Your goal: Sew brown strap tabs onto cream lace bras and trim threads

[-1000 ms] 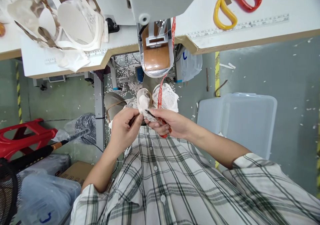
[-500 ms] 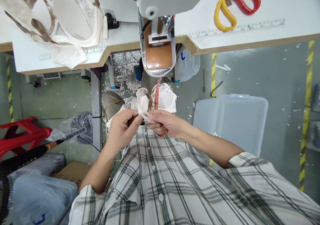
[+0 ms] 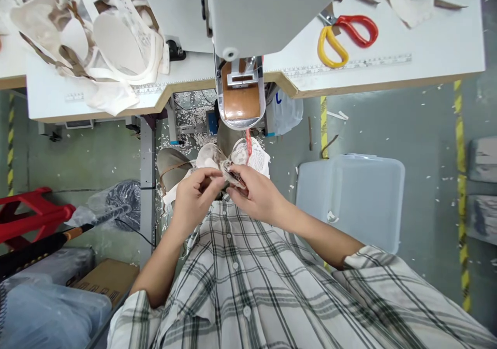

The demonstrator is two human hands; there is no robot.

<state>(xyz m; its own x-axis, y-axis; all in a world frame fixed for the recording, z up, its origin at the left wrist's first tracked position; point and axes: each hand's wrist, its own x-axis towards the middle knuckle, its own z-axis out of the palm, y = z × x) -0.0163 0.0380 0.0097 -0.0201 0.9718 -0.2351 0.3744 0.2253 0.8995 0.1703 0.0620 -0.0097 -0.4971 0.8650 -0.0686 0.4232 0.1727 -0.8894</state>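
A white lace bra [image 3: 207, 155] lies across my lap, its cups spread below the sewing machine. With thumb and fingers, my left hand [image 3: 197, 191] pinches its edge. My right hand [image 3: 259, 191] is closed beside it, touching the lace. A small dark, narrow tool [image 3: 236, 177], which looks like thread snips, shows between the right fingers; most of it is hidden. From the machine, a red cord [image 3: 249, 143] runs down towards this hand. The other lace cup [image 3: 259, 157] rests behind my right fingers.
Over my lap juts the machine's rounded arm end [image 3: 241, 103]. Red-and-yellow scissors [image 3: 341, 38] lie on the white table [image 3: 427, 54]; more bras [image 3: 120, 43] are piled at left. A translucent bin [image 3: 368, 204] stands right, a red stool [image 3: 34, 212] left. Scraps litter the floor.
My right hand has turned over, and the dark tool now shows at its fingertips. The bra's near cup has opened out to the left. The view has shifted slightly.
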